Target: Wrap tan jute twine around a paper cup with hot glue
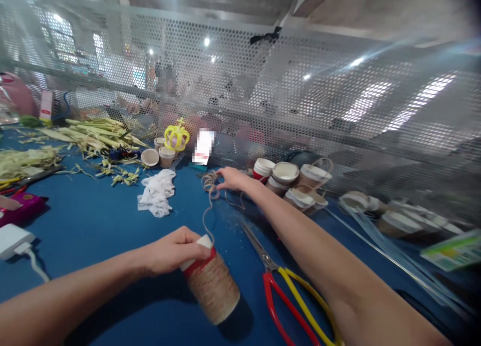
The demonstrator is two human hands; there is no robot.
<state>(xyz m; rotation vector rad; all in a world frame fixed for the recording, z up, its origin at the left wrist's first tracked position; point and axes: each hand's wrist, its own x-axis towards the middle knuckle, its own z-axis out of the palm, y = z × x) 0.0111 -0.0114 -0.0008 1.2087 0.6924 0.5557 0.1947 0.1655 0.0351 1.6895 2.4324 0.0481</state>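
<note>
My left hand is closed round the rim end of a paper cup. The cup is tilted; brown twine is wound round its body, with a red and white band bare near the rim. A loose strand of twine runs from the cup to a tangled bundle of twine on the table. My right hand reaches to that bundle, thumb and fingers apart at its right edge; whether they touch it I cannot tell. Scissors with one red and one yellow handle lie beneath my right forearm, blades partly closed.
On the blue table lie crumpled white tissue and corn husks. Several twine-wrapped cups stand at right, near clear plastic strips. A yellow crown-shaped object sits on cups before a perforated screen.
</note>
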